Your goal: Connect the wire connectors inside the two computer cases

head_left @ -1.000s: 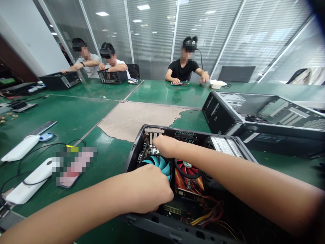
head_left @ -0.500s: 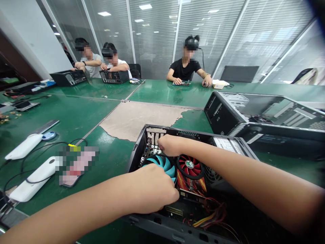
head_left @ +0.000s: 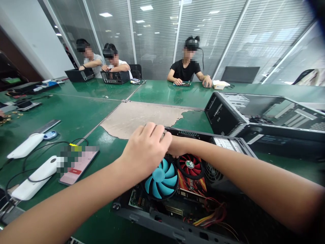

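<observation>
An open black computer case lies before me, its inside facing up. My left hand is over the case's far left corner, fingers bent and closed; whatever they grip is hidden. Right beside it, my right hand reaches in along the far side, curled and partly covered by my left hand. I cannot make out what its fingers hold. Below the hands sits a turquoise cooling fan. To its right is a graphics card with a red fan. Coloured power cables lie loose inside the near part.
Another computer case stands to the right. On the left of the green table lie a phone, white devices and black cables. Three people sit across the table, two with computer cases and one with a circuit board.
My left hand has risen from the turquoise fan to the far left corner, beside my right hand, uncovering the fan. My right hand has shifted slightly right. A co-worker's case has moved right.
</observation>
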`<state>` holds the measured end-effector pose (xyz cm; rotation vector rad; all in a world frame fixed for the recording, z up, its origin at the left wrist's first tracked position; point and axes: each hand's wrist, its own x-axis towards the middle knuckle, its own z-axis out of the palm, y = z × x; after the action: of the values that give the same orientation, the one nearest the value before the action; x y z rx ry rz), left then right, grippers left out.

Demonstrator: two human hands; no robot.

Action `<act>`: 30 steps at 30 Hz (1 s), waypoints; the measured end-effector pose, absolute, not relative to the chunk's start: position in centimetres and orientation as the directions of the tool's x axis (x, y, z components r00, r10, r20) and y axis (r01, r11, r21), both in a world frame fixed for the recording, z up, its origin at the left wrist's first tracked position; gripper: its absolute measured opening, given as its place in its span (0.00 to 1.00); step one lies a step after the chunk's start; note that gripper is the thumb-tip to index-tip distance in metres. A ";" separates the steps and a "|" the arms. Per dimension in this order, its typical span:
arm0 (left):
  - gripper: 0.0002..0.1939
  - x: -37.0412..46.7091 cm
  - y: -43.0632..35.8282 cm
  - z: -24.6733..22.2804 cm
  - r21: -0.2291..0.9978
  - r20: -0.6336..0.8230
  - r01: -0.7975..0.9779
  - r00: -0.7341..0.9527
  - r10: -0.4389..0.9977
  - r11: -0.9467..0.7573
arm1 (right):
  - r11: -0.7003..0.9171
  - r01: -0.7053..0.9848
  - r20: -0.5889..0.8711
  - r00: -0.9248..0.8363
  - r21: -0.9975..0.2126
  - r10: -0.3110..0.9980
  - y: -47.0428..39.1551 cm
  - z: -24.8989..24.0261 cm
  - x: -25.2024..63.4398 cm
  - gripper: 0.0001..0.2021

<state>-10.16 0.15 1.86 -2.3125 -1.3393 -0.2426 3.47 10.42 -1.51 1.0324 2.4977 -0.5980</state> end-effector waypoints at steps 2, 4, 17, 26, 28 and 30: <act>0.17 -10.6 1.6 1.9 -0.235 0.246 0.881 0.462 0.852 -0.410 | 0.629 0.713 -0.485 -0.687 -0.309 0.540 10.6 -1.7 3.6 0.16; 0.15 -11.0 2.9 1.6 -0.167 0.125 0.914 0.393 0.911 -0.371 | 0.643 0.694 -0.460 -0.710 -0.324 0.534 10.8 -1.9 3.6 0.15; 0.11 -13.0 3.6 1.2 0.044 0.153 0.936 0.338 0.929 -0.348 | 0.667 0.745 -0.375 -0.620 -0.008 0.689 9.7 -2.6 2.3 0.15; 0.14 -12.8 4.4 0.2 -0.172 0.170 0.923 0.372 0.913 -0.344 | 0.668 0.740 -0.442 -0.626 -0.078 0.643 9.5 -0.6 4.4 0.09; 0.13 -12.6 4.7 0.1 -0.203 0.153 0.925 0.354 0.923 -0.321 | 0.656 0.740 -0.420 -0.648 -0.149 0.636 9.3 -0.3 5.3 0.10; 0.12 -12.3 5.1 -0.1 -0.239 0.122 0.917 0.353 0.928 -0.318 | 0.662 0.722 -0.370 -0.682 -0.202 0.631 9.2 -0.1 6.3 0.08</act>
<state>-12.35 5.13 -0.12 -2.3526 -1.6473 0.0547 6.30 9.19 -0.14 1.0866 2.6115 -0.4879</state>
